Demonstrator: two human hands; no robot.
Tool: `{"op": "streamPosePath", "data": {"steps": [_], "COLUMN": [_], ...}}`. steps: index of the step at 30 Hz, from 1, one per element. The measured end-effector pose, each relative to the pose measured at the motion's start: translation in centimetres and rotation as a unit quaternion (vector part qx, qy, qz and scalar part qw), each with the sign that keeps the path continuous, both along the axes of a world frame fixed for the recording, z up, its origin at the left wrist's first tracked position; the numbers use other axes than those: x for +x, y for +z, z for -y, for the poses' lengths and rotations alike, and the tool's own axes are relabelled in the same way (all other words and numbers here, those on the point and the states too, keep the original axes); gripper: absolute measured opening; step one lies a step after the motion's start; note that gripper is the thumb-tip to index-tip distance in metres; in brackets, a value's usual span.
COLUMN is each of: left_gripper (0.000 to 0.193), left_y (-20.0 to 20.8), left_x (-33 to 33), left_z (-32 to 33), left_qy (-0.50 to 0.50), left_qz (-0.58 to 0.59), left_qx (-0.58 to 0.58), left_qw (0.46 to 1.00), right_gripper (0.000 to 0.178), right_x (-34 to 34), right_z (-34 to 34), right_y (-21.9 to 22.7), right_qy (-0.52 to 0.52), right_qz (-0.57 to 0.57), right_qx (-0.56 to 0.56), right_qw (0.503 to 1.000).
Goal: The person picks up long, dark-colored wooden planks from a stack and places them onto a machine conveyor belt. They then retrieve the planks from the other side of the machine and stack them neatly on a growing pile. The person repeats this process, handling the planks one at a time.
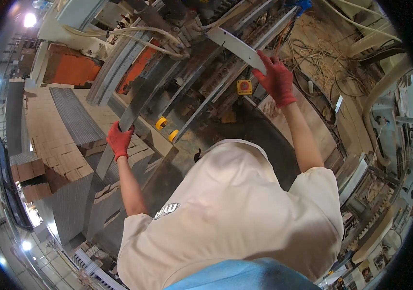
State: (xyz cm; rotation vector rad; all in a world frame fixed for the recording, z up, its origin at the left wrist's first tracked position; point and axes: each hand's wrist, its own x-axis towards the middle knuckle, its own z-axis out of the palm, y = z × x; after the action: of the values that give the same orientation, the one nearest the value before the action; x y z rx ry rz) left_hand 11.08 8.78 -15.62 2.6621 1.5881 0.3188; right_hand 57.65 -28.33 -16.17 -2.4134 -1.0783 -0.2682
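Note:
My left hand point(120, 140), in a red glove, is closed around the edge of a long, narrow grey board point(141, 99). This board slopes from the machine at upper middle down past the stacks on the left. Farther right and higher up, my right hand point(277, 79), also red-gloved, grips the near end of a pale, flat strip point(238, 47) with small dark holes. The strip extends up and left over the machine's metal rails point(211, 99). Just left of that hand's wrist is a yellow box with a red push button point(244, 87).
Tall stacks of narrow boards point(56, 130) fill the left side. Two rails end in yellow round caps point(161, 123) in front of me. An orange machine panel point(73, 67) stands at upper left. Wood shavings and cables point(320, 55) lie at upper right, beside a thick hose point(373, 104).

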Motion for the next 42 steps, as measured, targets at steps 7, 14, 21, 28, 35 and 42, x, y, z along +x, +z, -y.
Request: {"op": "streamPosePath", "data": {"steps": [7, 14, 21, 28, 35, 42], "left_gripper": [0.045, 0.043, 0.045, 0.044, 0.042, 0.044], "left_y": [0.3, 0.6, 1.1, 1.0, 1.2, -0.3], "left_x": [0.3, 2.4, 3.6, 3.5, 4.1, 3.5], "left_z": [0.2, -0.2, -0.4, -0.2, -0.4, -0.4], "left_qy": [-0.030, -0.046, -0.067, -0.084, -0.080, -0.088], "left_qz": [-0.032, -0.023, -0.040, -0.022, -0.030, 0.000], "left_qx": [0.021, -0.036, -0.041, -0.036, -0.043, -0.027], "left_qw": [0.999, 0.998, 0.996, 0.996, 0.995, 0.996], "right_gripper": [0.066, 0.067, 0.070, 0.067, 0.063, 0.066], "right_x": [-0.1, 2.4, 4.7, 3.1, 3.4, 2.9], "right_z": [-2.8, -3.7, -4.2, -5.0, -4.8, -5.3], "right_y": [0.1, 1.2, -1.7, 1.5, 0.9, 2.3], "right_qy": [-0.019, 0.078, 0.129, 0.110, 0.096, 0.072], "right_qz": [0.034, -0.017, -0.204, -0.103, -0.122, -0.131], "right_qx": [-0.107, -0.117, -0.060, -0.118, -0.093, -0.125], "right_qw": [0.993, 0.990, 0.969, 0.982, 0.984, 0.981]}}
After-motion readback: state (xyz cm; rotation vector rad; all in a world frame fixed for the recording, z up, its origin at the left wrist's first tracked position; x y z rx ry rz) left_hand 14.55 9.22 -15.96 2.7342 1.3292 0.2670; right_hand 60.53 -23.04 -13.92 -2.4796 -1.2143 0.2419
